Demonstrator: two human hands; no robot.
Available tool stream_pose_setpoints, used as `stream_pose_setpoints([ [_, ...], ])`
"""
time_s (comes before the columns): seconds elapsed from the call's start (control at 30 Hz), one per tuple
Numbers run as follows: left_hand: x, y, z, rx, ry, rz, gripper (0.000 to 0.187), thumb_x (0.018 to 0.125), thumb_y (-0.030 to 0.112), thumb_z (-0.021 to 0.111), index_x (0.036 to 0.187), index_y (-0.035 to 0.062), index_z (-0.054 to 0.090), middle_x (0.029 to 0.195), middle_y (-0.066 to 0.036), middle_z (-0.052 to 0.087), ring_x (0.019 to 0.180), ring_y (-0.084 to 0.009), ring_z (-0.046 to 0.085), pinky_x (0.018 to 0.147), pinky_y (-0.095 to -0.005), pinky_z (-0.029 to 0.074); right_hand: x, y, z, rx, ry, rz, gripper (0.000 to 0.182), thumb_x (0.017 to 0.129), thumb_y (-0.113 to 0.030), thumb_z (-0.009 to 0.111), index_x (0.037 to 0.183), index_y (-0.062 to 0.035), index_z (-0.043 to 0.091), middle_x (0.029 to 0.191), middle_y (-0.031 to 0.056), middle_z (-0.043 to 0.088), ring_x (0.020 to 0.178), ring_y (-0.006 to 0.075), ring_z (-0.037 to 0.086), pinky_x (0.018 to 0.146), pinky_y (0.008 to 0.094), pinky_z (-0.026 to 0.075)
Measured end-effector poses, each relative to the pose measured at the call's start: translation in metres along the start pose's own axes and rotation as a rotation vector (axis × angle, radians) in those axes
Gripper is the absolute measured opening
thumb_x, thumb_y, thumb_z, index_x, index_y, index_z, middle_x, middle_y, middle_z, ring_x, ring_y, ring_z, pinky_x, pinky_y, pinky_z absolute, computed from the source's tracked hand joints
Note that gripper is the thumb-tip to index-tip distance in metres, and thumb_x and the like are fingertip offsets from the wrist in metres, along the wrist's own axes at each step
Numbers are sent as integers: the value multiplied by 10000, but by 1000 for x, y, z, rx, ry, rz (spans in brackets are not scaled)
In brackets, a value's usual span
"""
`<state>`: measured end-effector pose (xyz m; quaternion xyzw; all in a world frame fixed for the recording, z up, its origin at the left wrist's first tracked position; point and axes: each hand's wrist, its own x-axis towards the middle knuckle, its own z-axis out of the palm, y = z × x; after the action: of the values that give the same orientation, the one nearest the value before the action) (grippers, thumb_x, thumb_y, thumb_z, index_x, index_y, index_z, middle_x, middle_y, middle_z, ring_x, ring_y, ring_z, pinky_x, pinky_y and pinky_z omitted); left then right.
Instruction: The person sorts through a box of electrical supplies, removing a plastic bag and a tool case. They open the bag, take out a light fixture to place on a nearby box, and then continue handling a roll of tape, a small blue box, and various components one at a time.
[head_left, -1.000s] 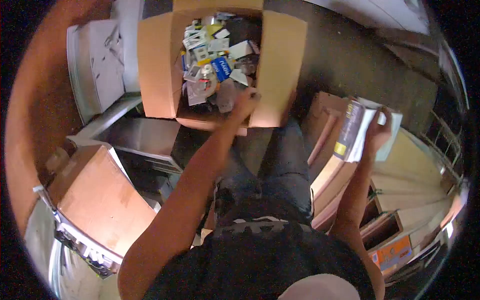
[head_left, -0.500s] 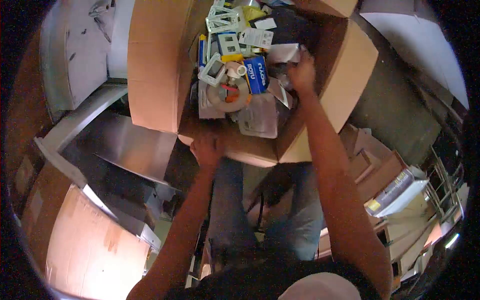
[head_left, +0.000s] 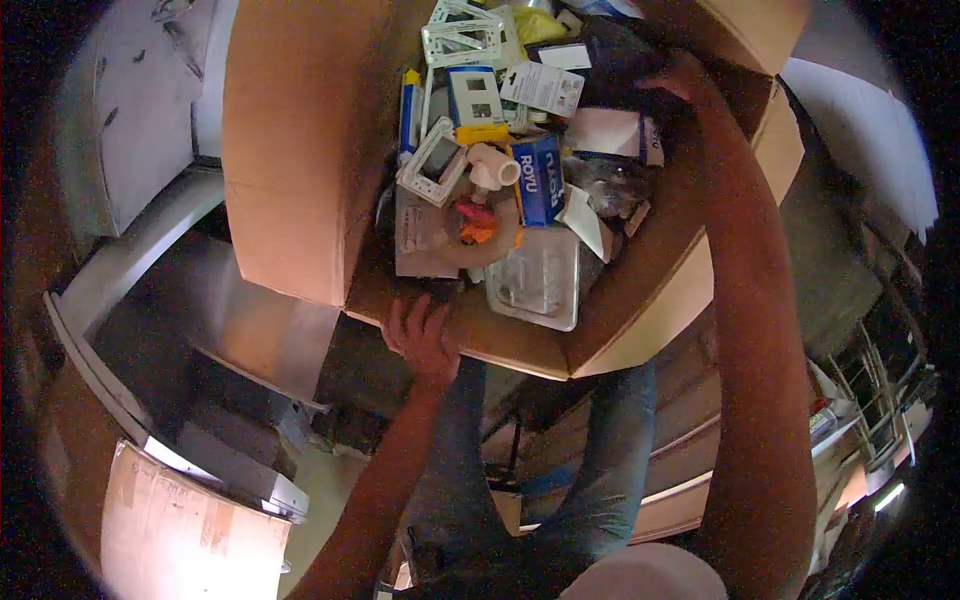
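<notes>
An open cardboard box [head_left: 290,150] full of mixed items stands before me. My left hand [head_left: 420,335] is closed over its near rim, fingers hooked inside. My right hand [head_left: 682,82] is inside the far right part, fingers stretched left beside dark material [head_left: 620,55]; nothing shows in its grasp. Near it lie a small white-and-dark box [head_left: 605,132] and a clear plastic packet [head_left: 605,180]. Further left are a blue ROYU box [head_left: 540,180], a white pipe fitting [head_left: 490,167], a tape roll [head_left: 455,245], a clear plastic container [head_left: 535,280] and white frames [head_left: 435,160].
A metal-looking panel [head_left: 270,340] and a brightly lit cardboard box [head_left: 190,520] are at the lower left. White panels [head_left: 130,130] stand at the upper left. A metal rack [head_left: 870,400] is at the right. My legs [head_left: 610,440] are just below the box.
My right hand has left the small white-and-dark box and moved up and right, deeper into the cardboard box. My left hand stays on the rim. The view has shifted, and the box appears larger and lower.
</notes>
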<state>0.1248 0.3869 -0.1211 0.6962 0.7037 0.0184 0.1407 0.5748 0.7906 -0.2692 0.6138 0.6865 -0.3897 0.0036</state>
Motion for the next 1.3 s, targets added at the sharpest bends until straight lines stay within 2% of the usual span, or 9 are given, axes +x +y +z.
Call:
stream_pose_setpoints([
  [0.17,-22,-8,19,-579,0,-269,358,931,373,440,1120,217,701,1353,-52,541,1401,-373,316,1150,-620,113,-8,-18,-15,10,-89,-105,572,610,-450,851,989,-36,740,996,154,728,966,308,691,896,422,519],
  [0.23,-4,0,3,-21,62,26,368,928,387,439,1128,230,706,1345,-36,547,1401,-364,321,1148,-630,112,-29,-56,-21,-40,-165,-70,545,651,-388,809,1046,-27,707,959,190,716,903,355,695,818,461,549],
  [0.53,-6,-5,-3,-40,34,60,380,927,396,435,1166,194,651,1369,-70,525,1406,-395,300,1132,-668,119,-172,-228,91,-128,347,274,621,694,-95,759,1262,-115,507,1050,184,618,783,377,690,604,463,578],
  [0.87,33,43,-30,-329,8,-226,303,925,235,554,1195,113,619,1311,-116,560,1339,-378,410,1140,-610,208,-207,-224,87,178,325,312,825,658,-38,784,1399,-181,452,1147,134,574,926,396,652,713,481,573],
  [0.97,90,96,-56,-407,10,-146,362,879,142,658,1219,39,593,1270,-147,582,1263,-344,493,1119,-496,318,-225,-217,109,89,417,250,784,659,-61,784,1368,-167,468,1155,127,567,905,388,655,701,479,573],
  [1.03,141,140,-64,-967,-61,-608,447,853,124,720,1245,-16,556,1250,-155,595,1198,-295,538,1059,-415,392,-248,-230,108,77,439,189,688,672,-95,782,1303,-142,513,1141,130,581,912,377,659,706,464,577],
  [1.13,179,165,-47,-1368,-12,-760,557,809,135,774,1274,-39,522,1269,-132,589,1171,-238,549,1013,-395,434,-287,-250,110,87,367,87,494,700,-154,773,1156,-93,594,1165,137,612,953,357,668,715,451,581],
  [1.23,167,129,-41,-1244,-105,-777,609,773,118,773,1299,-31,504,1273,-122,586,1136,-241,577,973,-394,469,-288,-255,71,297,64,-47,418,724,-168,766,1108,-72,631,1196,164,627,992,369,666,789,446,576],
  [1.3,140,101,-36,-1331,-68,-819,625,758,113,768,1305,-26,498,1264,-121,587,1134,-249,579,962,-397,477,-248,-220,59,368,319,-185,406,741,-179,769,1106,-51,645,1188,178,644,987,348,675,854,413,555],
])
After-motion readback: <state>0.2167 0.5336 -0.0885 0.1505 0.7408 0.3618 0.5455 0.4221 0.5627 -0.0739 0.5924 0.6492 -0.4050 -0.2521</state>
